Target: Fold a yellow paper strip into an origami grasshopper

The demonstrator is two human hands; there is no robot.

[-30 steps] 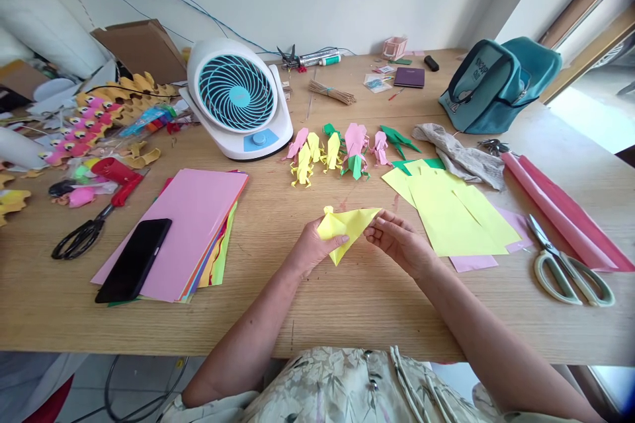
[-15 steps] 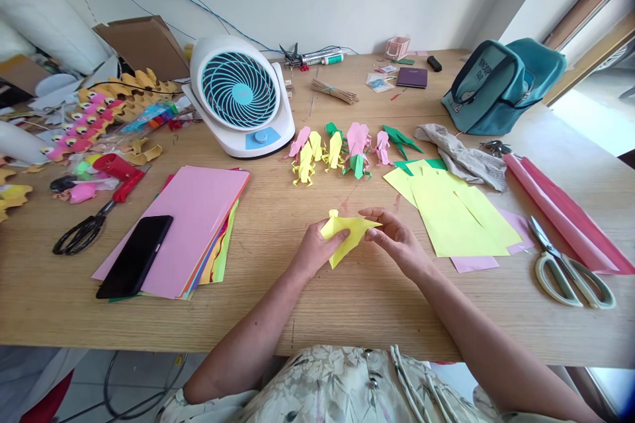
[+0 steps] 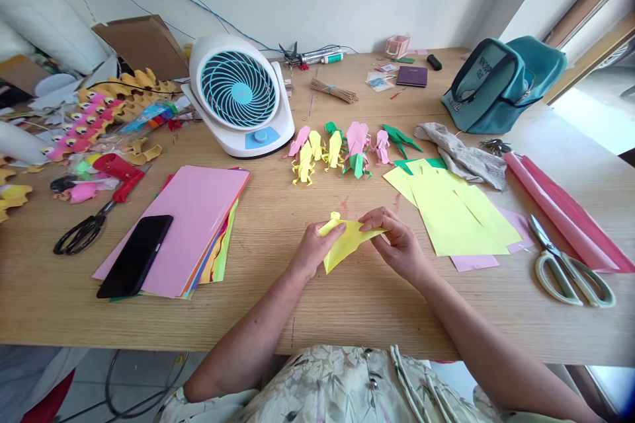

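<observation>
"What had changed?"
"The right hand point(image 3: 403, 248) had closed its fingers on the yellow paper point(image 3: 342, 248); the left hand point(image 3: 312, 250) still gripped it, above the tabletop point(image 3: 347, 310), toward the near edge."
"How many others?"
"Three yellow figures point(image 3: 315, 145), one fan point(image 3: 241, 94)."

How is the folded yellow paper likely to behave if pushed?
The folded paper is probably very light, since it looks thin. It may resist drooping, as creases show and it spans from left hand to right hand. Its free lower point would likely bend easily, having nothing behind it.
</observation>
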